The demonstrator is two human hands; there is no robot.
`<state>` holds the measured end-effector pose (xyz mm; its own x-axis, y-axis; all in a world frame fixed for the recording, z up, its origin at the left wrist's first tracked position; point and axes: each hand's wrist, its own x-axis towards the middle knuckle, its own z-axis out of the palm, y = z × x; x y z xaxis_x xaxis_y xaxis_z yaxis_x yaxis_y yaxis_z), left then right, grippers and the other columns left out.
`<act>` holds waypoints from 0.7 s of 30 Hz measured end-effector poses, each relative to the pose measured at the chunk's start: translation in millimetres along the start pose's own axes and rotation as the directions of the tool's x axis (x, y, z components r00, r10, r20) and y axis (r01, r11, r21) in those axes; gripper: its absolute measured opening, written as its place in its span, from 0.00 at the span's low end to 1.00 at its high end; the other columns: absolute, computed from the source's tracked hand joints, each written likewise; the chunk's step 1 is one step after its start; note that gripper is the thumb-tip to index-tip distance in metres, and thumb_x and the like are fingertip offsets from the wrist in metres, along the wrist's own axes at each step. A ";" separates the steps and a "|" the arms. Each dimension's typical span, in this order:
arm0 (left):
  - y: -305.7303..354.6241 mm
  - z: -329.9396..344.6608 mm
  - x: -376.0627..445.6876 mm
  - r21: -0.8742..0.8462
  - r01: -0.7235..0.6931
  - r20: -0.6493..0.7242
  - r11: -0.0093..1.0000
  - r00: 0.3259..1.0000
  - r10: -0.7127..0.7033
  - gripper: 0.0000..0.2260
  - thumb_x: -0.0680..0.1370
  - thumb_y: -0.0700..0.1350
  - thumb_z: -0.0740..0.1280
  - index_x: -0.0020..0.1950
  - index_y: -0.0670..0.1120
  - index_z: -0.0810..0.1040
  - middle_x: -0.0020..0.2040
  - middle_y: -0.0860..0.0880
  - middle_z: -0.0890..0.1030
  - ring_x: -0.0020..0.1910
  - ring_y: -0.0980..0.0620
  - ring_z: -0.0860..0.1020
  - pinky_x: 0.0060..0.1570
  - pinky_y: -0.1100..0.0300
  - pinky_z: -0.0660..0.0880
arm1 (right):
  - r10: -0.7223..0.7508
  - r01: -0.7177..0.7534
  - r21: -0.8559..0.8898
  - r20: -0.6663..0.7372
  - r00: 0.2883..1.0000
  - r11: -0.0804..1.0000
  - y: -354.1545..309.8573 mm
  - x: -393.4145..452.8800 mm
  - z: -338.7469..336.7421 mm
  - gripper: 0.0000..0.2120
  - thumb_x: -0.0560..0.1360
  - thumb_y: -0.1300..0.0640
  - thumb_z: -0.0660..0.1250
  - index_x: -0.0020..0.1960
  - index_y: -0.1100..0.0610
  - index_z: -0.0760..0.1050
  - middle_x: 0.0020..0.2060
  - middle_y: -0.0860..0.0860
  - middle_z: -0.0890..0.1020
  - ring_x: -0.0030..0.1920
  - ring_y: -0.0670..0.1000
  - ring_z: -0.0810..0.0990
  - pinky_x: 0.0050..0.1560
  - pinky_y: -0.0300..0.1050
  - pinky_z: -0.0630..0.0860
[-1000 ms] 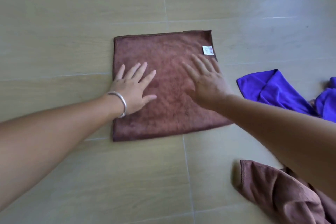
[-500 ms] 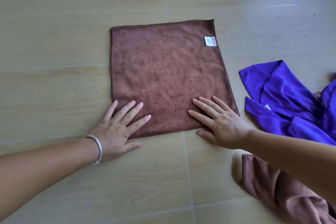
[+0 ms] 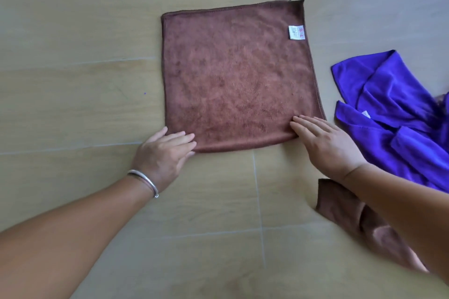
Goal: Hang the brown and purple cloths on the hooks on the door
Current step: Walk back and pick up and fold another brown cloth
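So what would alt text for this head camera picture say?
Two hands, left and right, rest flat on the near corners of a brown cloth spread on a floor; crumpled purple cloths lie to its right.

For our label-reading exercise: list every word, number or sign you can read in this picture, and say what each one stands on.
White tag at the far right corner of the flat brown cloth: grey print and red marks, too small and blurred to read.
Small pale tag on the purple cloth: too small to read.
No other text shows.
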<state>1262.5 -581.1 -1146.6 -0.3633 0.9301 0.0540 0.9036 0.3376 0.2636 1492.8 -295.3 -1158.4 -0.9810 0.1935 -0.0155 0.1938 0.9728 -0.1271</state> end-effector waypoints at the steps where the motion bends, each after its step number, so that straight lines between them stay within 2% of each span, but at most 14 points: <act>1: 2.5 -9.6 -3.6 -0.016 0.026 0.010 1.000 1.000 -0.026 0.08 0.71 0.43 0.70 0.48 0.43 0.86 0.51 0.46 0.84 0.49 0.46 0.84 0.55 0.44 0.77 | 0.041 -0.041 0.025 0.000 0.999 0.999 -6.7 0.1 -11.2 0.22 0.69 0.68 0.60 0.62 0.65 0.76 0.58 0.60 0.80 0.58 0.60 0.80 0.60 0.56 0.75; 3: 10.5 -43.0 -13.3 -0.061 0.116 0.020 0.991 0.993 -0.115 0.09 0.72 0.44 0.68 0.47 0.43 0.85 0.49 0.45 0.85 0.46 0.45 0.84 0.52 0.46 0.79 | 0.064 -0.064 0.047 0.005 0.998 0.997 -21.9 -2.0 -46.1 0.22 0.69 0.66 0.56 0.60 0.66 0.77 0.51 0.60 0.83 0.50 0.60 0.83 0.50 0.52 0.79; 6: 21.4 -111.6 -16.4 -0.085 0.272 -0.013 0.959 0.962 -0.274 0.15 0.75 0.51 0.60 0.47 0.45 0.84 0.47 0.47 0.85 0.40 0.43 0.83 0.38 0.52 0.79 | 0.043 -0.046 0.065 0.057 0.997 0.997 -39.4 4.1 -113.8 0.19 0.69 0.66 0.57 0.57 0.64 0.77 0.41 0.57 0.83 0.38 0.59 0.82 0.33 0.48 0.78; 8: 31.7 -165.0 -14.2 -0.100 0.312 -0.037 0.945 0.948 -0.317 0.17 0.75 0.52 0.58 0.47 0.45 0.84 0.46 0.47 0.84 0.39 0.42 0.82 0.34 0.52 0.78 | 0.054 -0.062 0.075 0.109 0.993 0.995 -50.0 11.6 -171.0 0.16 0.70 0.69 0.63 0.57 0.62 0.76 0.40 0.56 0.82 0.38 0.60 0.81 0.31 0.51 0.77; 10: 42.1 -223.8 -10.8 -0.105 0.326 -0.071 0.939 0.940 -0.334 0.17 0.75 0.52 0.58 0.47 0.46 0.84 0.44 0.48 0.84 0.38 0.42 0.82 0.33 0.53 0.77 | 0.047 -0.056 0.089 0.098 0.994 0.995 -57.9 20.3 -234.7 0.17 0.68 0.71 0.66 0.56 0.62 0.76 0.38 0.56 0.80 0.37 0.60 0.80 0.29 0.51 0.76; 13: 60.5 -313.0 -4.6 -0.121 0.339 -0.107 0.933 0.930 -0.351 0.16 0.75 0.53 0.58 0.46 0.48 0.83 0.40 0.50 0.83 0.36 0.45 0.82 0.31 0.56 0.76 | 0.034 -0.045 0.100 0.110 0.993 0.994 -68.6 35.1 -328.8 0.18 0.67 0.69 0.67 0.56 0.59 0.75 0.39 0.53 0.78 0.40 0.58 0.79 0.31 0.49 0.76; 16: 76.0 -412.9 5.7 -0.171 0.324 -0.128 0.930 0.929 -0.347 0.13 0.76 0.54 0.58 0.46 0.51 0.81 0.39 0.53 0.81 0.37 0.49 0.80 0.31 0.59 0.73 | 0.063 -0.074 0.121 0.093 0.994 0.990 -77.1 57.6 -431.6 0.15 0.73 0.64 0.61 0.59 0.54 0.71 0.46 0.51 0.76 0.44 0.57 0.79 0.38 0.47 0.72; 19: 95.8 -538.4 17.4 -0.240 0.308 -0.123 0.921 0.931 -0.343 0.13 0.76 0.54 0.58 0.46 0.51 0.81 0.39 0.55 0.80 0.37 0.54 0.78 0.34 0.63 0.70 | 0.070 -0.082 0.109 0.108 0.992 0.991 -93.5 72.0 -563.7 0.11 0.79 0.53 0.54 0.61 0.48 0.66 0.51 0.47 0.73 0.46 0.55 0.79 0.42 0.48 0.73; 21: 111.1 -621.3 23.4 -0.260 0.266 -0.139 0.928 0.941 -0.309 0.13 0.75 0.54 0.59 0.45 0.51 0.81 0.38 0.56 0.80 0.36 0.56 0.78 0.34 0.64 0.70 | 0.025 -0.037 0.105 0.112 0.993 0.994 -108.1 75.7 -648.5 0.16 0.79 0.42 0.53 0.63 0.47 0.65 0.52 0.46 0.74 0.47 0.55 0.79 0.44 0.48 0.73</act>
<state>1213.4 -611.6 -517.7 -0.6522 0.7510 0.1031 0.6832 0.5234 0.5092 1403.7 -303.0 -502.7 -0.9708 0.2020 -0.1292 0.2275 0.9463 -0.2297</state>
